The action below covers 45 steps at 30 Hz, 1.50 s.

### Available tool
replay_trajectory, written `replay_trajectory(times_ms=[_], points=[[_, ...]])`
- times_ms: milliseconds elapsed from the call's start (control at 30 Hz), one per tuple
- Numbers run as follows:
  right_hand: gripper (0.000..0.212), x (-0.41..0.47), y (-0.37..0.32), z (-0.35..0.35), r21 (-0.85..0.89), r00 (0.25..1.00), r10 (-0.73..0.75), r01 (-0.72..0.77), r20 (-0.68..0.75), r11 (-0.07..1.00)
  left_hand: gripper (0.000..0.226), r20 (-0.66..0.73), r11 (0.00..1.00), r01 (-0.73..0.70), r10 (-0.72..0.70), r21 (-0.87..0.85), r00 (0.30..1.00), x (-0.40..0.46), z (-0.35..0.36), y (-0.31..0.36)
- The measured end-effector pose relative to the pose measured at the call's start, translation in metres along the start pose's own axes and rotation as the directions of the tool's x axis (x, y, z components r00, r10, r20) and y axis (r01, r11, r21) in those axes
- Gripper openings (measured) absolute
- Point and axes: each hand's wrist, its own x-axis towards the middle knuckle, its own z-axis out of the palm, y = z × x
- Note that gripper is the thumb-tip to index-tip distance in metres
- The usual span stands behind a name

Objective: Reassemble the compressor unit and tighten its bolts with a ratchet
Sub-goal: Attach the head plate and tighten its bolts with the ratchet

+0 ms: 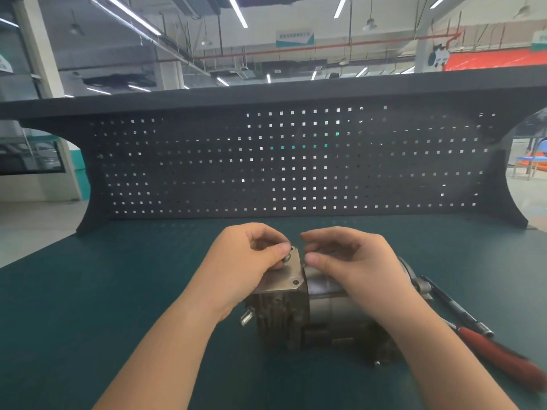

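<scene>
The grey metal compressor unit (319, 315) lies on its side on the green bench mat. A flat cover plate (285, 275) sits on its upper left end, with bolt holes at two visible corners. My left hand (248, 261) pinches a small bolt (286, 258) between thumb and fingers at the plate's far corner hole. My right hand (352, 261) hovers over the compressor body just right of the plate, fingers curled, thumb near the plate's edge; whether it holds anything is hidden. A ratchet (461, 309) with a dark shaft lies right of the unit.
A red-handled tool (500, 356) lies by the ratchet at the right. A dark pegboard panel (281, 167) stands along the back of the green bench mat (103, 291). A short pin (246, 317) sticks out of the compressor's left side.
</scene>
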Motion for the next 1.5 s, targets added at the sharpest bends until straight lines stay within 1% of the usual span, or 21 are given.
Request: replay_trajectory(times_ms=[67, 133, 233, 300, 367, 433, 500, 600, 667, 700, 767, 867, 933, 1000, 1100, 1200, 1267, 1300, 1333, 1400, 1500], points=[[0.030, -0.002, -0.003, -0.001, 0.113, 1.000, -0.021, 0.023, -0.024, 0.993, 0.012, -0.027, 1.000, -0.020, 0.021, 0.020, 0.999, -0.001, 0.002, -0.001], [0.029, -0.004, -0.003, 0.001, 0.160, 0.999, -0.048, 0.051, -0.025, 0.986, 0.012, -0.058, 0.999, -0.034, 0.036, 0.039, 0.998, -0.001, 0.004, -0.001], [0.029, -0.007, -0.001, 0.010, 0.178, 0.997, -0.076, 0.072, 0.016, 0.981, 0.013, -0.090, 0.996, -0.048, 0.054, 0.071, 0.994, -0.002, 0.007, -0.001], [0.034, -0.009, 0.001, 0.013, 0.154, 0.993, -0.112, 0.106, 0.029, 0.982, 0.012, -0.093, 0.995, -0.055, 0.063, 0.079, 0.994, -0.002, 0.007, 0.000], [0.030, -0.010, 0.003, 0.013, 0.135, 0.988, -0.151, 0.146, 0.030, 0.980, 0.012, -0.098, 0.993, -0.067, 0.077, 0.097, 0.992, -0.003, 0.007, 0.000], [0.028, -0.012, 0.002, 0.012, 0.064, 0.978, -0.201, 0.198, 0.047, 0.978, 0.012, -0.104, 0.991, -0.072, 0.084, 0.109, 0.991, -0.003, 0.008, 0.000], [0.036, -0.014, 0.001, 0.012, -0.086, 0.959, -0.274, 0.279, 0.067, 0.956, 0.011, -0.104, 0.991, -0.070, 0.082, 0.116, 0.991, -0.003, 0.008, 0.001], [0.045, -0.015, -0.002, 0.012, -0.317, 0.921, -0.377, 0.388, 0.099, 0.865, 0.011, -0.107, 0.990, -0.070, 0.083, 0.123, 0.991, -0.003, 0.008, 0.001], [0.044, -0.016, -0.003, 0.013, -0.370, 0.912, -0.393, 0.407, 0.116, 0.835, 0.011, -0.107, 0.990, -0.070, 0.083, 0.125, 0.991, -0.003, 0.007, 0.001], [0.044, -0.016, -0.003, 0.012, -0.367, 0.915, -0.384, 0.401, 0.123, 0.839, 0.011, -0.105, 0.990, -0.070, 0.083, 0.126, 0.991, -0.003, 0.007, 0.000], [0.043, -0.017, -0.003, 0.010, -0.292, 0.939, -0.315, 0.342, 0.135, 0.893, 0.010, -0.104, 0.989, -0.073, 0.086, 0.125, 0.991, -0.003, 0.007, 0.000], [0.031, -0.016, -0.003, 0.006, -0.112, 0.979, -0.144, 0.161, 0.146, 0.981, 0.010, -0.101, 0.990, -0.075, 0.088, 0.121, 0.991, -0.002, 0.007, -0.002], [0.023, -0.016, -0.002, 0.006, -0.015, 0.989, -0.037, 0.040, 0.146, 0.999, 0.011, -0.103, 0.990, -0.078, 0.090, 0.118, 0.991, -0.001, 0.007, -0.003], [0.015, -0.016, -0.001, 0.006, 0.035, 0.990, 0.019, -0.024, 0.136, 0.999, 0.012, -0.104, 0.990, -0.079, 0.092, 0.116, 0.990, -0.001, 0.007, -0.003], [0.005, -0.016, -0.002, 0.008, -0.013, 0.993, 0.036, -0.034, 0.113, 0.999, 0.013, -0.104, 0.990, -0.083, 0.095, 0.110, 0.990, -0.001, 0.006, -0.004], [0.012, -0.016, -0.001, 0.008, -0.094, 0.995, 0.035, -0.026, 0.099, 0.995, 0.013, -0.102, 0.991, -0.087, 0.097, 0.100, 0.990, -0.001, 0.007, -0.005], [0.022, -0.015, -0.004, 0.009, -0.076, 0.997, 0.033, -0.027, 0.073, 0.997, 0.014, -0.105, 0.992, -0.085, 0.095, 0.097, 0.990, -0.001, 0.007, -0.005], [0.029, -0.014, -0.004, 0.010, -0.054, 0.999, 0.035, -0.033, 0.038, 0.998, 0.014, -0.107, 0.992, -0.084, 0.094, 0.093, 0.990, -0.001, 0.007, -0.005], [0.030, -0.012, -0.004, 0.012, -0.049, 0.999, 0.031, -0.032, -0.009, 0.998, 0.015, -0.110, 0.993, -0.084, 0.094, 0.088, 0.989, -0.001, 0.007, -0.005], [0.022, -0.004, -0.004, 0.016, -0.112, 0.996, 0.017, -0.027, -0.091, 0.993, 0.015, -0.126, 0.992, -0.089, 0.100, 0.089, 0.987, -0.001, 0.009, -0.005], [0.016, 0.004, -0.004, 0.021, -0.171, 0.995, 0.030, -0.046, -0.098, 0.984, 0.013, -0.151, 0.990, -0.094, 0.109, 0.104, 0.982, -0.001, 0.011, -0.005]])
